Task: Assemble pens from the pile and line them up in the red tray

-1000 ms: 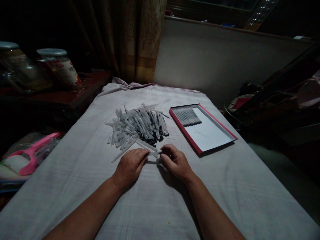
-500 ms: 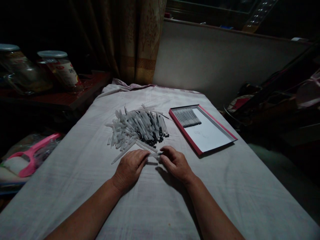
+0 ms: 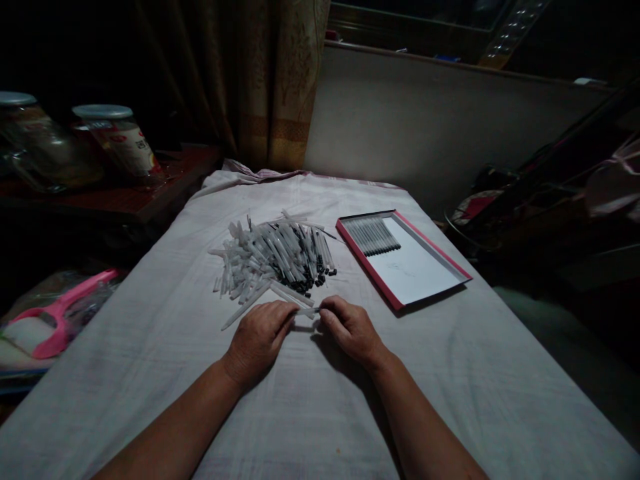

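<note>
A thin, clear plastic pen (image 3: 306,311) is held level and crosswise, pinched at its ends between the fingertips of the left hand (image 3: 260,340) and the right hand (image 3: 353,328). Just beyond it lies a loose pile of pens (image 3: 275,257), with clear barrels and black tips.

Right hand (image 3: 353,330) closer along pen (image 3: 307,311)

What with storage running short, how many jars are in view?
2, both on the dark shelf: left jar at the frame's edge, right jar beside it; shadows may hide others.
</note>
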A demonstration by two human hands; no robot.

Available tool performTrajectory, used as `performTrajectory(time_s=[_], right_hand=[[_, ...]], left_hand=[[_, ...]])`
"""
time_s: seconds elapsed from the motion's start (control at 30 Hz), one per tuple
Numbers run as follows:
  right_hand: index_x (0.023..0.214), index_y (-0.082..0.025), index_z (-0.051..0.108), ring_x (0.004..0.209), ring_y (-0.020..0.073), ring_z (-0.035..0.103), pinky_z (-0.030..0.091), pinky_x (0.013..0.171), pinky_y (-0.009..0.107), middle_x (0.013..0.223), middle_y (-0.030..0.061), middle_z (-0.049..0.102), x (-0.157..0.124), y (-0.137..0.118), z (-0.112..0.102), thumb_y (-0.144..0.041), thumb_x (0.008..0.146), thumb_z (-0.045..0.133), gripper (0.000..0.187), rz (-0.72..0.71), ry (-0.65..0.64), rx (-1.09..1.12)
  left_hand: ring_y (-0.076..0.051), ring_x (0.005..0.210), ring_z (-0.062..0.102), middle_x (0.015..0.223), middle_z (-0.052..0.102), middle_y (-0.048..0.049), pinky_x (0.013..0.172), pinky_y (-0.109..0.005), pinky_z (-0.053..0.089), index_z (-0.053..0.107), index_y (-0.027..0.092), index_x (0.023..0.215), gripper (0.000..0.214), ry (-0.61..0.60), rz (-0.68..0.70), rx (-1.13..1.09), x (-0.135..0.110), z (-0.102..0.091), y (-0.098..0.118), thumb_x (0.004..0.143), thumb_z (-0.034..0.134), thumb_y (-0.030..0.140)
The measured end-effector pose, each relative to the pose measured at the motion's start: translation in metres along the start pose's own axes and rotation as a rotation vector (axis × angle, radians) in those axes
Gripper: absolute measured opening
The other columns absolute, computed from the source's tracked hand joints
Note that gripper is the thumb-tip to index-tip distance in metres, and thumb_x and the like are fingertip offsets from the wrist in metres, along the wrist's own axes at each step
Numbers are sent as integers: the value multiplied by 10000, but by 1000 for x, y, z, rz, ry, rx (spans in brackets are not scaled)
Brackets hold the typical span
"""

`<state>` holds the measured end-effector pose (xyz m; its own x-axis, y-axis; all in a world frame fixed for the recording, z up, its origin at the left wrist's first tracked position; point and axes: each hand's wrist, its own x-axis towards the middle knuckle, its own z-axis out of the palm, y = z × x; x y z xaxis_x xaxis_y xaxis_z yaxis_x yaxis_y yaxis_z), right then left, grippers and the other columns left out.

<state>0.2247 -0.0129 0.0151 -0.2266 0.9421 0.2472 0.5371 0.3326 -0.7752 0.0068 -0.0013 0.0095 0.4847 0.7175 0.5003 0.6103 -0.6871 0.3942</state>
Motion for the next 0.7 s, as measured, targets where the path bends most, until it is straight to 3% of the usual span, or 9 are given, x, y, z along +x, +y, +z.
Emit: performTrajectory(time_s=[0.1, 0.27, 0.43, 0.7], right_hand=[[993, -195, 610, 673, 144, 619, 455, 654, 243, 758, 10, 670, 0, 0, 0, -272, 906, 508, 155, -5, -13, 6], [905, -197, 621, 665, 144, 609, 445, 644, 244, 732, 11, 659, 0, -1, -1, -290, 925, 482, 168, 6, -26, -19], [1002, -195, 613, 681, 152, 612, 449, 662, 250, 763, 14, 671, 0, -4, -2, -261, 906, 493, 168, -11, -24, -25], [756, -206, 615, 610, 133, 570, 420, 603, 231, 658, 3, 618, 1, -2, 2, -314, 957, 432, 293, -22, -5, -65]], left_hand=[[-208, 832, 673, 918, 715, -59, 737, -341, 527, 598, 191, 1065, 152, 8, 8, 2, 0, 0, 0, 947, 502, 198], [-208, 830, 675, 916, 716, -57, 741, -343, 533, 595, 191, 1060, 142, 17, 19, -2, 0, 1, 0, 946, 511, 201], [-206, 837, 676, 923, 716, -62, 743, -342, 536, 605, 192, 1066, 161, 4, -2, -7, 1, 0, 0, 948, 495, 199], [-210, 863, 683, 944, 724, -72, 771, -351, 544, 607, 193, 1090, 181, -4, 16, -11, 0, -1, 0, 943, 502, 195]])
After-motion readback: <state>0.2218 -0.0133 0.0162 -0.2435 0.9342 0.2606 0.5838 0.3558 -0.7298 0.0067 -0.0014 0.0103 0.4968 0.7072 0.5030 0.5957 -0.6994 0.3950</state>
